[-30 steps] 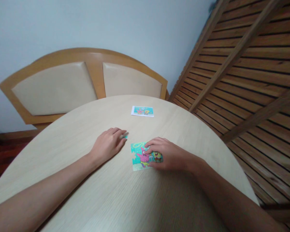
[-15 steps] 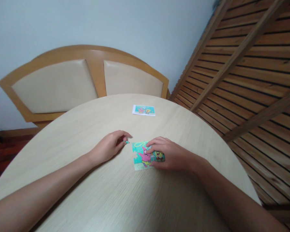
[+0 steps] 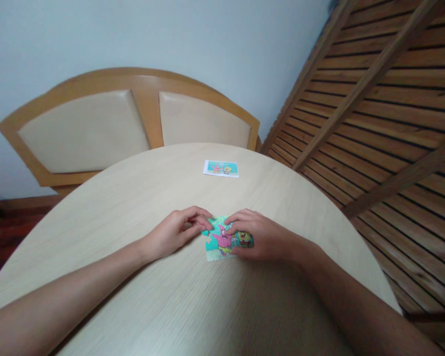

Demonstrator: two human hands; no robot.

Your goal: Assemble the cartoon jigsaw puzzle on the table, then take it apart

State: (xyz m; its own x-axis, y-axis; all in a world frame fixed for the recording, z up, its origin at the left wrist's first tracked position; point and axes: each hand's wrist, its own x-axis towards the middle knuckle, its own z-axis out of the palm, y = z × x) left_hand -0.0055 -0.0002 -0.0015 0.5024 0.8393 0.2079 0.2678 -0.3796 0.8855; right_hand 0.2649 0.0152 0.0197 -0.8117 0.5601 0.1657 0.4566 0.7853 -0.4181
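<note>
A small jigsaw puzzle [image 3: 224,242] with a pink starfish and a yellow sponge character on turquoise lies flat on the table. At its upper left edge, my left hand [image 3: 183,227] pinches a small puzzle piece [image 3: 206,233], mostly hidden by the thumb and fingers. The piece meets the puzzle's left side, where the outline is notched; whether it is seated I cannot tell. My right hand [image 3: 265,235] lies over the puzzle's right part, thumb at the lower edge and fingers at the top, holding it in place. That part is largely covered.
Farther back on the round pale wooden table [image 3: 152,183] lies a picture card [image 3: 221,168] with the same characters. A wooden chair back with cream panels [image 3: 83,131] stands behind the table. To the right rises a slatted wooden structure [image 3: 374,109].
My left hand has moved right with the puzzle piece, from just beside the puzzle to its upper left edge. My right hand has stayed on the puzzle.
</note>
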